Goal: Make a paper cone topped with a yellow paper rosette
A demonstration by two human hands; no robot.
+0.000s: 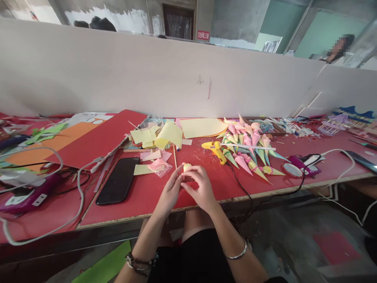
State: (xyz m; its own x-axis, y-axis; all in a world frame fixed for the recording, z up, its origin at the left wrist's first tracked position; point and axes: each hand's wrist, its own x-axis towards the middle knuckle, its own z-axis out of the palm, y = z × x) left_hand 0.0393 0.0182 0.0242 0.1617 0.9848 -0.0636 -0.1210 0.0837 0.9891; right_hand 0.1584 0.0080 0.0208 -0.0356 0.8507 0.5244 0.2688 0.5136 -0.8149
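Close to the table's front edge, my left hand [173, 184] and my right hand [200, 184] meet around a small pale-yellow paper piece [186, 168] with a bit of pink on it. Both hands have their fingers closed on it, and its lower part is hidden behind them. A thin wooden stick [174, 157] lies just beyond my left fingers. Right of my hands rests a yellow glue gun [215, 149] with a glue stick in its back. Beside and behind it is a heap of pastel paper cones [247, 143].
A black phone [118, 181] lies to the left, below a large red sheet [103, 137]. Yellow paper scraps [144, 135] and a curled yellow sheet [169, 135] are further back. Purple power strips [304, 167] and cables lie at both sides. A white partition [147, 74] stands behind.
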